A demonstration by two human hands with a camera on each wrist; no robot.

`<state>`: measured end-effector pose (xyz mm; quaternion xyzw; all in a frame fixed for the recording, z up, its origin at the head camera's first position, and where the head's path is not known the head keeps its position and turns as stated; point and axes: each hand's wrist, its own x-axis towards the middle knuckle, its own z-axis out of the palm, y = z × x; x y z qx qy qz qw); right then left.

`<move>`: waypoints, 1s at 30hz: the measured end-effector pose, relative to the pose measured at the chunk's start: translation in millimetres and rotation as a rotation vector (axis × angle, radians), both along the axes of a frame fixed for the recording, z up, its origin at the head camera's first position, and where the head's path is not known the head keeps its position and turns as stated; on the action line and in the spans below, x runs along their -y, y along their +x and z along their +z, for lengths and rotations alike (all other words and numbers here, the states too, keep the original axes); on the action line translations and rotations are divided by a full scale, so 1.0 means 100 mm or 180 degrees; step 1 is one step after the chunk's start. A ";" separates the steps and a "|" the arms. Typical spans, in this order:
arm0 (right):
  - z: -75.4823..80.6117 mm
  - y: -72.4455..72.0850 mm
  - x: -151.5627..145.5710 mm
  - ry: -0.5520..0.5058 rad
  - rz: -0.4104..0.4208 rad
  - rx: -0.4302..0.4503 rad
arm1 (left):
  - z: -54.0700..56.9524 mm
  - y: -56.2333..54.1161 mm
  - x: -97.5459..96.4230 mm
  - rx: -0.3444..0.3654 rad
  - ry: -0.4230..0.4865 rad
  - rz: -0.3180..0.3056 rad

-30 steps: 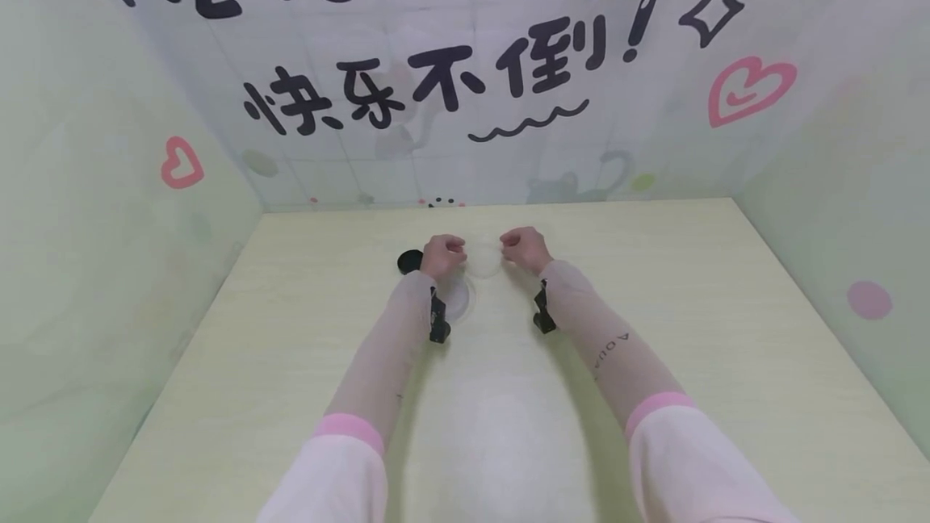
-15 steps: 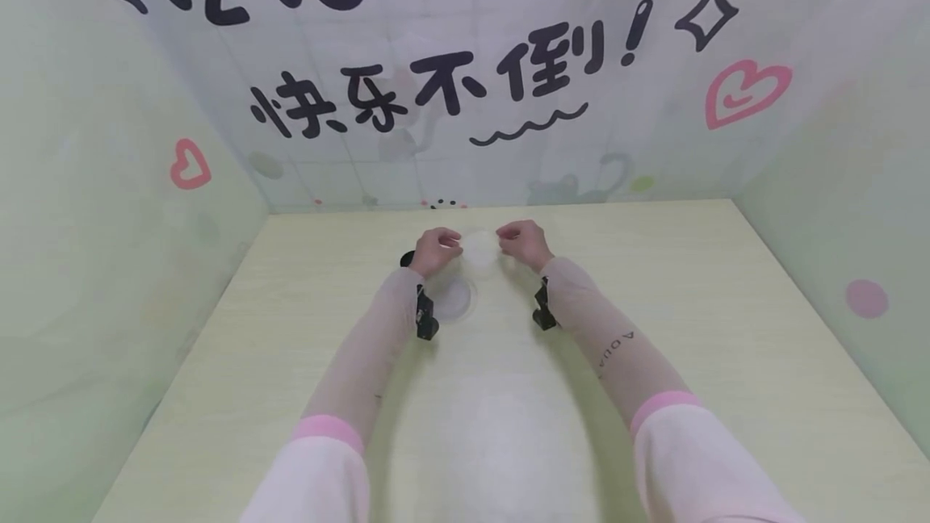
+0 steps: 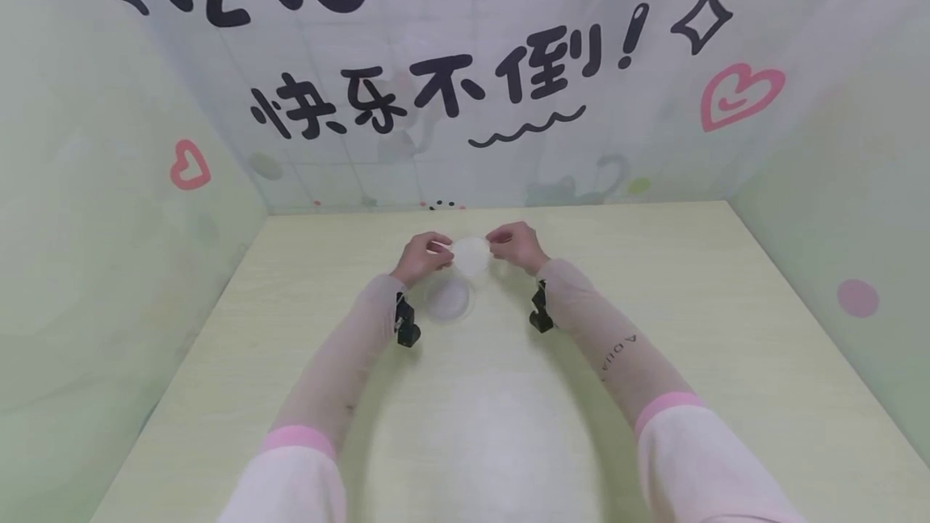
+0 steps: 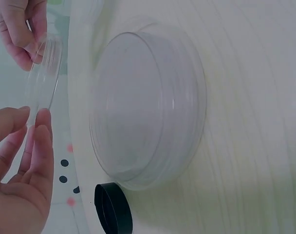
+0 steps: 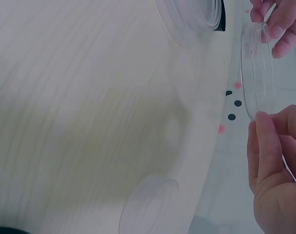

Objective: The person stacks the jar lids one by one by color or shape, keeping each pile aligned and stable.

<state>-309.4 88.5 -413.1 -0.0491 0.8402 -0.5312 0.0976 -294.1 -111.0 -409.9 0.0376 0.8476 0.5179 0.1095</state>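
Between my hands I hold a clear, shallow petri dish (image 3: 471,257), raised over the far part of the table. My left hand (image 3: 423,258) pinches its left rim with thumb and fingertips. The opposite rim is pinched by my right hand (image 3: 517,246). Both wrist views show the dish edge-on, with a double rim. Just nearer to me on the table sits a larger clear round dish (image 4: 148,107), wide and layered-looking. Beside it stands a short black round cap (image 4: 114,209), which my left hand hides in the head view.
Another clear round dish (image 5: 150,207) lies on the pale wooden table (image 3: 494,426), on the right hand's side. A printed cloth backdrop (image 3: 407,168) rises behind the table's far edge, with cloth walls at left and right.
Both hands and the pinched dish have shifted slightly left, the left forearm most. The black cap, visible in the head view earlier, is now covered by the left hand.
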 end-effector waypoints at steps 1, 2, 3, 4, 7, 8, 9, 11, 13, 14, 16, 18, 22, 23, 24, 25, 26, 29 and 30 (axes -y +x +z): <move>0.01 0.01 0.01 -0.0011 0.0016 0.0016 | 0.00 0.01 0.01 0.0024 0.0016 0.0007; 0.01 0.02 0.02 -0.0008 0.0028 0.0029 | 0.01 0.02 0.03 0.0041 0.0016 0.0004; 0.01 0.03 0.04 -0.0008 0.0046 0.0033 | 0.01 0.03 0.04 0.0049 0.0005 0.0001; 0.02 0.05 0.05 -0.0012 0.0060 0.0039 | 0.02 0.05 0.06 0.0057 -0.0012 -0.0003; 0.01 0.09 0.10 -0.0018 0.0105 0.0060 | 0.01 0.08 0.12 0.0102 -0.0022 -0.0038; 0.00 0.10 0.12 -0.0017 0.0132 0.0073 | 0.00 0.09 0.14 0.0125 -0.0024 -0.0049; 0.00 0.12 0.13 -0.0018 0.0155 0.0087 | 0.00 0.10 0.15 0.0150 -0.0014 -0.0054; -0.01 0.15 0.16 -0.0015 0.0169 0.0128 | -0.01 0.13 0.19 0.0187 -0.0005 -0.0078; -0.01 0.17 0.19 -0.0008 0.0183 0.0164 | -0.02 0.15 0.22 0.0213 0.0000 -0.0091; -0.01 0.18 0.20 -0.0016 0.0189 0.0179 | -0.02 0.17 0.23 0.0219 -0.0003 -0.0098; -0.01 0.20 0.22 -0.0011 0.0218 0.0198 | -0.03 0.19 0.26 0.0226 -0.0002 -0.0117; -0.02 0.22 0.24 -0.0001 0.0274 0.0214 | -0.04 0.20 0.30 0.0252 0.0009 -0.0118; -0.05 0.26 0.27 0.0008 0.0398 0.0197 | -0.05 0.25 0.36 0.0256 0.0005 -0.0122; -0.06 0.26 0.28 -0.0005 0.0412 0.0207 | -0.06 0.26 0.38 0.0263 0.0002 -0.0113; -0.07 0.27 0.29 -0.0009 0.0431 0.0207 | -0.06 0.27 0.39 0.0270 0.0007 -0.0101; -0.07 0.29 0.30 -0.0016 0.0445 0.0214 | -0.07 0.29 0.40 0.0281 0.0016 -0.0089; -0.07 0.30 0.31 -0.0012 0.0459 0.0219 | -0.08 0.30 0.41 0.0303 0.0032 -0.0072; -0.09 0.32 0.34 0.0060 0.0496 0.0204 | -0.11 0.33 0.45 0.0343 0.0081 -0.0029; -0.09 0.32 0.35 0.0097 0.0510 0.0186 | -0.12 0.34 0.46 0.0341 0.0090 -0.0032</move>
